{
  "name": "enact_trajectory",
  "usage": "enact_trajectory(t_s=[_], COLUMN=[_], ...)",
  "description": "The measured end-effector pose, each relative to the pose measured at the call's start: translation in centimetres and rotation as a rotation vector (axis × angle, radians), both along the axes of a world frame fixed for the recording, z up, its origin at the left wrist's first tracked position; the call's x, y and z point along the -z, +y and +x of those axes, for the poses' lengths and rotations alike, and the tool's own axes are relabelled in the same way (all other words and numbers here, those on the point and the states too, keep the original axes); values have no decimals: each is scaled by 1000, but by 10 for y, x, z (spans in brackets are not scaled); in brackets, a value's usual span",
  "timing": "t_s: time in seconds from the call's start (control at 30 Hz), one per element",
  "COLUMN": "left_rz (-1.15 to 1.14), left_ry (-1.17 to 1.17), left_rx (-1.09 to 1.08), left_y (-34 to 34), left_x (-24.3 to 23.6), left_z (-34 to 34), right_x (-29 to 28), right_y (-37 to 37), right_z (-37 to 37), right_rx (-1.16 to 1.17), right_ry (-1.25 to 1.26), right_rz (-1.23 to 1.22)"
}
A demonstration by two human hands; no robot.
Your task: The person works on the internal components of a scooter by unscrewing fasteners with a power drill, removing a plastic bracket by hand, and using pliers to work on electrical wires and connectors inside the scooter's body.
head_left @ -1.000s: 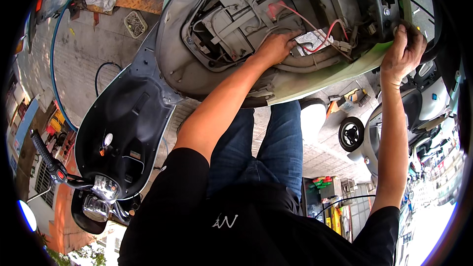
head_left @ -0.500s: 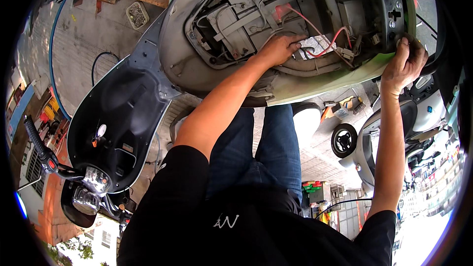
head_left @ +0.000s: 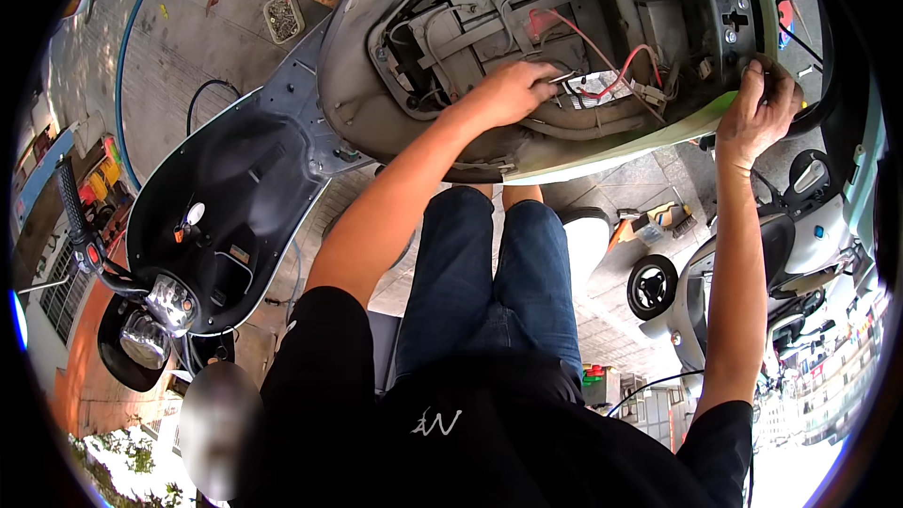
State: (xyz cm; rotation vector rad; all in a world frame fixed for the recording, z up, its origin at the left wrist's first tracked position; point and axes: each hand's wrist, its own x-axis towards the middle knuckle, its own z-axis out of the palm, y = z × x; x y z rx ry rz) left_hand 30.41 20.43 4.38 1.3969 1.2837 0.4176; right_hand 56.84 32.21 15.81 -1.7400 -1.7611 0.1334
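Observation:
The scooter's opened rear body [head_left: 611,155] lies across the top of the view, its pale green edge toward me. My left hand [head_left: 513,94] reaches inside, thumb and fingers pinched on a thin dark wire [head_left: 564,78]; its far end is hard to make out. Beside those fingertips sits a silver finned box [head_left: 600,89], with a red wire [head_left: 632,64] looping above it. To the left are grey battery blocks [head_left: 513,0] under a strap. My right hand [head_left: 760,113] is closed over the rim at the body's right end, its fingertips partly hidden.
The scooter's black footboard [head_left: 254,179] and handlebar [head_left: 85,245] extend to the left. A tub of small hardware [head_left: 282,19] stands on the ground. Right of my legs are a white round seat [head_left: 585,245], a loose wheel [head_left: 651,287] and another scooter [head_left: 800,235]. A person [head_left: 221,433] appears lower left.
My left hand has drawn slightly left, away from the silver box, with the wire between its fingers. My right hand stays at the rim. A person has come into view at the lower left.

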Motion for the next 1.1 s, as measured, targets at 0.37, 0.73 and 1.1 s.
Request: enact_trajectory(t_s=[0.37,0.73,1.1], left_rz=[-101,-128,-63], left_ry=[423,640,612], left_rx=[-26,141,117], left_y=[-54,-50,-50], left_x=[-19,9,13], left_z=[-77,-36,-37], right_x=[6,3,4], right_y=[6,2,3], right_z=[8,7,6], right_rx=[-74,-114,-111], right_ry=[-14,-75,-77], right_rz=[40,72,86])
